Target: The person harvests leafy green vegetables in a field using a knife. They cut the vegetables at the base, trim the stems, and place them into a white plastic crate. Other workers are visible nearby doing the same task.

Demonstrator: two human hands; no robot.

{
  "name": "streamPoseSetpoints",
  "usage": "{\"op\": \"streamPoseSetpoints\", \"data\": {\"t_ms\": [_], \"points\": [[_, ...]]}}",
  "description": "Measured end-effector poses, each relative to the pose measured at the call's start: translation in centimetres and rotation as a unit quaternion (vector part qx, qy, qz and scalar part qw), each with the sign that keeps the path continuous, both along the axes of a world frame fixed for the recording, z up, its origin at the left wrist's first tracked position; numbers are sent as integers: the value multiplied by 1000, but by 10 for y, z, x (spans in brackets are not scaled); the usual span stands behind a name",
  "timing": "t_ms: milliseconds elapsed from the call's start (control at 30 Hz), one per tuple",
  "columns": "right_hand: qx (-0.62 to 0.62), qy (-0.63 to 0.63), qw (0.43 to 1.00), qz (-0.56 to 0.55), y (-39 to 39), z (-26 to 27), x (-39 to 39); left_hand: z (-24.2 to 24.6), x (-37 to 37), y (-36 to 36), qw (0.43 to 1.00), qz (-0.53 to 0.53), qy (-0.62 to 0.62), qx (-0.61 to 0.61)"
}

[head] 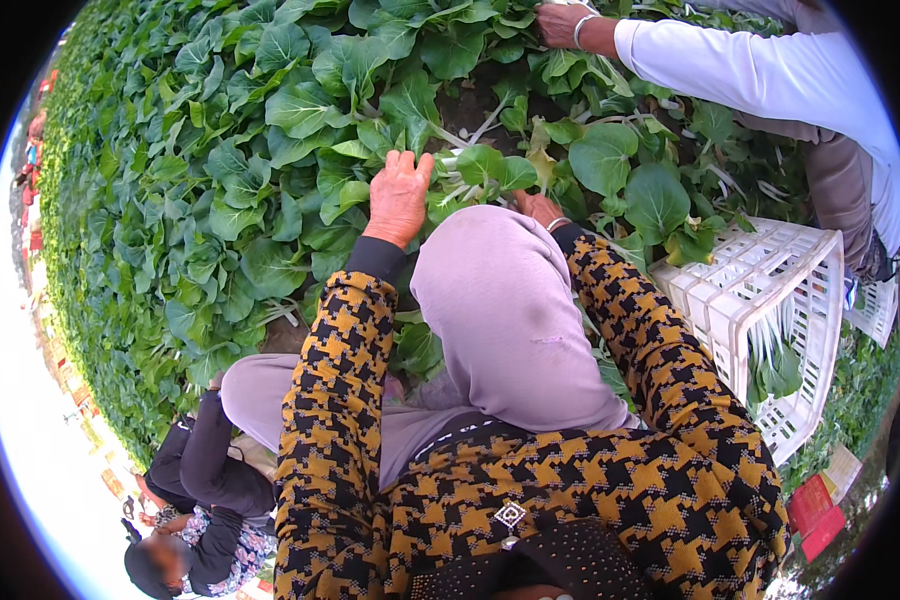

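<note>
My left hand [400,196] reaches past my raised knee into the leafy green plants, back of the hand up, fingertips beside pale stems. Whether its fingers grip anything cannot be made out. Partly hidden behind my knee [499,300], my right hand [540,207] is low among the leaves, a bracelet at its wrist. Between both hands lie leafy greens with whitish stalks [487,169], their lower part covered by the knee. A patch of bare soil [469,105] shows just beyond them.
At my right, a white plastic crate [787,247] lies on its side with greens [776,360] inside; another crate [876,311] is behind it. A co-worker's hand [562,24] works at top right. Another person [202,517] sits at lower left. Dense plants [217,135] spread leftward.
</note>
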State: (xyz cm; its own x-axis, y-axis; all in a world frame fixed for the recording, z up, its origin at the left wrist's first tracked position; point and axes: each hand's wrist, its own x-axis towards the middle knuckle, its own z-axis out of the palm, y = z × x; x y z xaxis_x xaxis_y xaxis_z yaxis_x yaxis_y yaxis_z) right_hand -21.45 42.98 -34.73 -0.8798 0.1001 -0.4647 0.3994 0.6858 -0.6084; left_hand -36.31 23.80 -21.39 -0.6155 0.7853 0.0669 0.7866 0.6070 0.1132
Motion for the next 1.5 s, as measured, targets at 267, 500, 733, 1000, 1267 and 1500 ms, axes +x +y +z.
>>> {"op": "streamPoseSetpoints", "data": {"t_ms": [267, 500, 733, 1000, 1267, 1500], "points": [[-294, 119, 869, -379, 28, 94, 24, 94, -8, 3, 974, 61, -60, 209], [-494, 290, 741, -350, 38, 166, -25, 131, -14, 5, 854, 87, -347, 377], [-471, 257, 791, -294, 44, 198, -35, 127, -4, 17, 873, 63, -321, 361], [-258, 252, 909, -208, 71, 200, -14, 138, 4, 19, 920, 12, -244, 306], [195, 254, 922, -217, 113, 175, 4, 146, -18, 3, 921, 52, -218, 319], [-508, 301, 758, -276, 75, 188, -17, 120, -14, 15, 727, 94, -548, 403]]}}
